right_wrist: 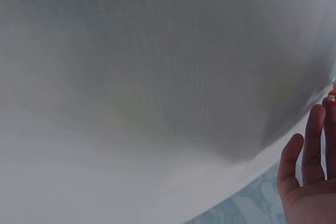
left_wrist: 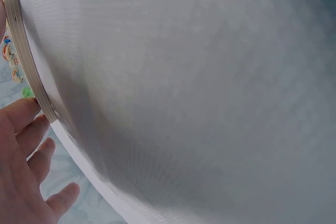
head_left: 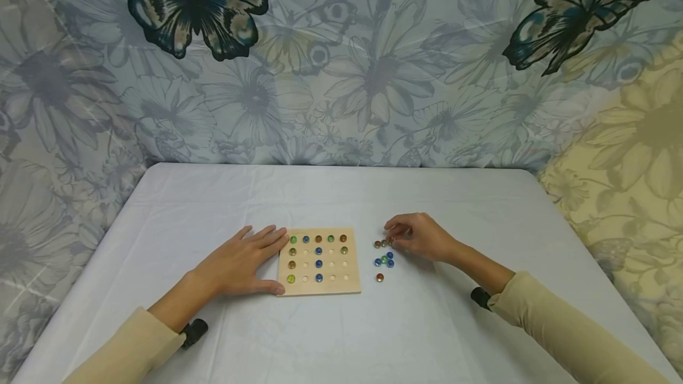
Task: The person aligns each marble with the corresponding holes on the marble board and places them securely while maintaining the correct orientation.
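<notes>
A square wooden board (head_left: 349, 285) with a grid of holes lies on the white table (head_left: 341, 200). Marbles fill its top row, left column and middle column; other holes are bare. My left hand (head_left: 251, 261) lies flat with straight fingers, its fingertips against the board's left edge (left_wrist: 27, 62). Several loose marbles (head_left: 385, 260) sit right of the board, and one orange marble (head_left: 380, 277) lies apart. My right hand (head_left: 396, 239) curls over the top of that cluster, thumb and forefinger pinching a brownish marble (head_left: 390, 242). The right wrist view shows fingers (right_wrist: 314, 135) near an orange marble (right_wrist: 332, 97).
A floral cloth with butterflies (head_left: 341, 64) hangs behind and around the table. Bare tablecloth (left_wrist: 210, 87) spreads in front of and behind the board. Both arms wear beige sleeves (head_left: 555, 325), each with a black wrist mount (head_left: 479, 296).
</notes>
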`<state>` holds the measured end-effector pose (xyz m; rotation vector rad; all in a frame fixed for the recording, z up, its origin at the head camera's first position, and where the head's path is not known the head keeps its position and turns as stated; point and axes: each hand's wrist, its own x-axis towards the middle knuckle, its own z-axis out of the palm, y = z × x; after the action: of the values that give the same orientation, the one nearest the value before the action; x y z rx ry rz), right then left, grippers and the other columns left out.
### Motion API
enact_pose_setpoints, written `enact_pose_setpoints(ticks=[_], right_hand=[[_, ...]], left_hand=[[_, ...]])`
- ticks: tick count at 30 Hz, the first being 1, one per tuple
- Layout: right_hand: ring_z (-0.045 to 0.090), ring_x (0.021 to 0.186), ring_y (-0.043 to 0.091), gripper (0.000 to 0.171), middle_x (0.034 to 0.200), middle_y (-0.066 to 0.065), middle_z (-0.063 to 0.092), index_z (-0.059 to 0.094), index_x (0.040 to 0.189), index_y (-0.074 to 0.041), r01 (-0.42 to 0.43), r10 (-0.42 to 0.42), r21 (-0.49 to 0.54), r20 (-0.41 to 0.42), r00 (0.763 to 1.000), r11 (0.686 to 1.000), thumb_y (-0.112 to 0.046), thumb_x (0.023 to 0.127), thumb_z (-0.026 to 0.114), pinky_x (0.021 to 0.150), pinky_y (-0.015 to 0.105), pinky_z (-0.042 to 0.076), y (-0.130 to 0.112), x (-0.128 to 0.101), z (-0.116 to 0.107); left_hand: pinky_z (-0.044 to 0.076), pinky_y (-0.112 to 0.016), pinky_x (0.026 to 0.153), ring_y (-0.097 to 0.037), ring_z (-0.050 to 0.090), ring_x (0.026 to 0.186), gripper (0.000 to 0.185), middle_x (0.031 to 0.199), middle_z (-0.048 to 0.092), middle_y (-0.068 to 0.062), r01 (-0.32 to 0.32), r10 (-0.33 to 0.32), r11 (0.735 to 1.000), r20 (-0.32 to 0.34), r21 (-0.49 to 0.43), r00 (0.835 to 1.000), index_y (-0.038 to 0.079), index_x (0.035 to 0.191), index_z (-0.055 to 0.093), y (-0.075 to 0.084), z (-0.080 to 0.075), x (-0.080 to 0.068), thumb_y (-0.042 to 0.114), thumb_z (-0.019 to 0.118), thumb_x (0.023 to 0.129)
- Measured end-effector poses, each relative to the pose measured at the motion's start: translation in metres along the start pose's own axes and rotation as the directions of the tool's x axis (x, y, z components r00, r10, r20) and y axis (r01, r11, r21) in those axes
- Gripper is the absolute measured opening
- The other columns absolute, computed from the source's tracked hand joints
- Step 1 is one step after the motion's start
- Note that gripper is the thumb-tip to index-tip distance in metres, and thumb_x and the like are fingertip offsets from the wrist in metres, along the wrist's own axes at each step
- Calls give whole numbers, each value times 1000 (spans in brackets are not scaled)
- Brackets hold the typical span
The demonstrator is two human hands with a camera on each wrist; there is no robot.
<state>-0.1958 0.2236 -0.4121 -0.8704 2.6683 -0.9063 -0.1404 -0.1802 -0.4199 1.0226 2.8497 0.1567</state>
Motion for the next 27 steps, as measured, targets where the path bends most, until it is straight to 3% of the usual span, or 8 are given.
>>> enact_pose_setpoints(ticks=[12, 27], right_hand=[[70, 92, 13, 29, 97, -1, 76, 69, 114, -1, 49, -50, 64, 7, 999, 997, -4, 86, 77, 80, 40, 55, -17, 5, -1], [68, 89, 8, 29, 99, -2, 76, 69, 115, -2, 101, -110, 113, 73, 991, 988, -4, 87, 76, 80, 37, 57, -46, 23, 22]], left_hand=[[24, -59, 116, -28, 31, 147, 101, 159, 36, -6, -12, 12, 1000, -3, 4, 1000, 12, 153, 40, -1, -1, 1, 82, 51, 81], [24, -61, 116, -28, 30, 147, 101, 159, 36, -7, -17, 17, 1000, 4, 8, 1000, 11, 153, 41, -2, -1, 1, 82, 51, 81]])
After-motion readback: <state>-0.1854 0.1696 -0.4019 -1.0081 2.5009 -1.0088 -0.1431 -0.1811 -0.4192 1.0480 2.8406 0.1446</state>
